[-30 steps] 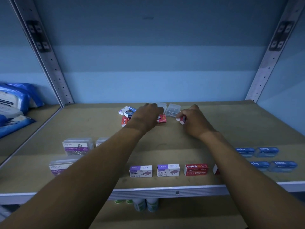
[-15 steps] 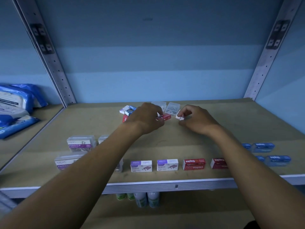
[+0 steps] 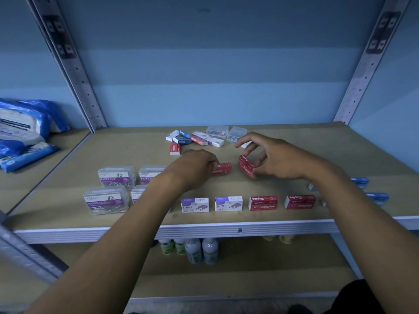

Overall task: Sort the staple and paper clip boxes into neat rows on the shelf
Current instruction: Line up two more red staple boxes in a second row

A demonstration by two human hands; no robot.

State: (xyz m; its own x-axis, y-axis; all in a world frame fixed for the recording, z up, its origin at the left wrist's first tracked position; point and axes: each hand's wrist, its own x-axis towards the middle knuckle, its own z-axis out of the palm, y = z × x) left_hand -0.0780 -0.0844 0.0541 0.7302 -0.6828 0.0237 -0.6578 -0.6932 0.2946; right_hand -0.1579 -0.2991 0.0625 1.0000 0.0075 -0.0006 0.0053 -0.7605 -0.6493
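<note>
Nearest to us, below the shelf edge, white plastic bottles [image 3: 201, 249] stand on the lower shelf, nothing to do w/ the job afaict.

Front row on the tan wooden shelf board [image 3: 294, 137]: clear plastic paper clip boxes w/ purple labels [image 3: 106, 199] on the left in two ranks, then two white-and-purple cardboard staple boxes [image 3: 195, 205], then two red cardboard staple boxes [image 3: 263, 203], labels facing out. Blue staple boxes [image 3: 377, 197] sit far right, partly behind our right forearm. So it's grouped by type, prob so each kind gets its own lane.

Mid-shelf, our left hand [image 3: 195, 168] has its fingers curled round a red staple box lying flat [image 3: 221, 169]. Our right hand [image 3: 278, 159] pinches a second red staple box, tilted on end [image 3: 246, 166], between thumb and fingers; a small white box end [image 3: 246, 145] shows by its index finger, can't tell if it's held too. We reckon both reds are headed behind the red pair in front.

Further back, the unsorted pile of small red, blue and white boxes [image 3: 192, 140] lies jumbled, w/ two small clear plastic cases [image 3: 217, 131] beside it.

Behind that is the plain blue back wall [image 3: 215, 64], perforated grey metal uprights [image 3: 74, 71] at each side. Blue-and-white plastic packs [image 3: 20, 128] sit in the next bay on the left.
</note>
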